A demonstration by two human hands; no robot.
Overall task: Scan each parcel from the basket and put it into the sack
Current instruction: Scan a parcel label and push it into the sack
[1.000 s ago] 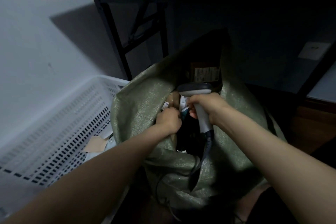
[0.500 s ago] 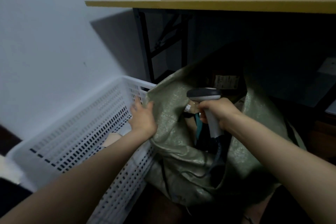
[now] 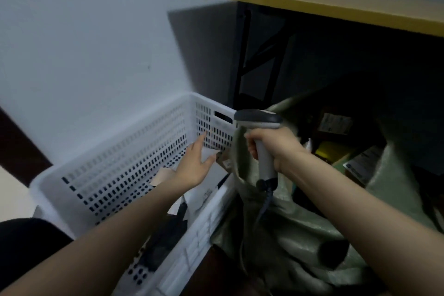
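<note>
Left hand (image 3: pixel 194 163), fingers spread, reaches into the basket (image 3: pixel 115 170) for a parcel (image 3: pixel 209 155); right hand (image 3: pixel 274 144) grips the scanner (image 3: pixel 262 137). Best lift it label-up.

Left hand (image 3: pixel 193 164) reaches forward, fingers spread; right hand (image 3: pixel 274 145) grips scanner (image 3: pixel 258 117) handle.

Left hand (image 3: pixel 195 163) spread inside basket (image 3: pixel 115 142); right hand (image 3: pixel 276 145) holds scanner (image 3: pixel 258 118) over sack (image 3: pixel 300 235).

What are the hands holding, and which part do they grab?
The right hand grips the scanner by its handle. The left hand holds nothing; it is open over the basket.
</note>
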